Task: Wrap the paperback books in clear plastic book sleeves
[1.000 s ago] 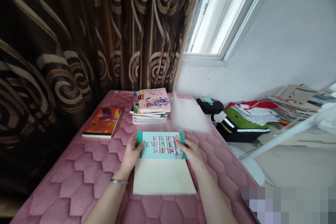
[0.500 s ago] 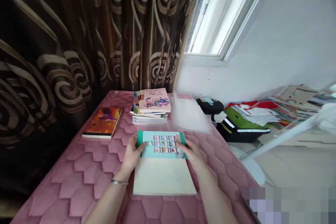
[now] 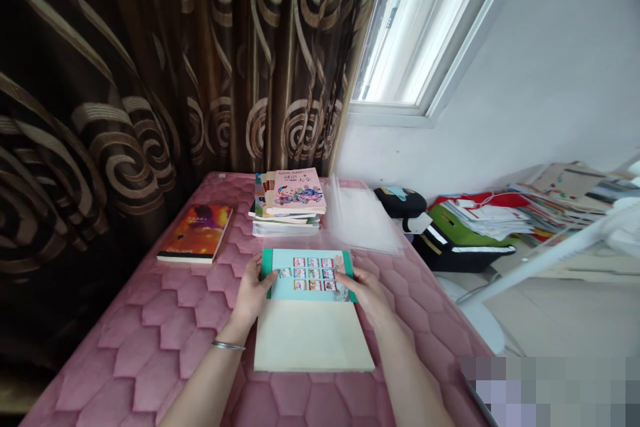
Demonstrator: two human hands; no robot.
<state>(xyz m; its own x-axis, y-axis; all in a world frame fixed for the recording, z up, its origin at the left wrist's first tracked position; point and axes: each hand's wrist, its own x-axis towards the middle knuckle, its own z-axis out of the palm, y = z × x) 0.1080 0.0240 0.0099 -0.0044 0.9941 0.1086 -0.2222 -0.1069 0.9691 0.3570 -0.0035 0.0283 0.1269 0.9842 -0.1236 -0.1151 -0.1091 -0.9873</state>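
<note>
A teal book cover [image 3: 313,287] with rows of small printed pictures lies flat in front of me on the pink quilted mattress [image 3: 210,373]. My left hand [image 3: 254,283] grips its left edge, thumb on top and fingers partly hidden beneath. At the opposite edge, my right hand [image 3: 366,288] holds it in the same way. Nearer to me, a plain cream panel [image 3: 314,337] adjoins the teal part; I cannot tell whether both belong to one book. A metal bangle circles my left wrist.
Beyond my hands stands a stack of books [image 3: 295,197], a pink one on top. Clear plastic sheets [image 3: 360,217] lie to its right, and an orange-purple book [image 3: 196,233] to the left. A patterned curtain [image 3: 240,67] hangs behind. Bags and papers [image 3: 475,223] sit beyond the mattress's right edge.
</note>
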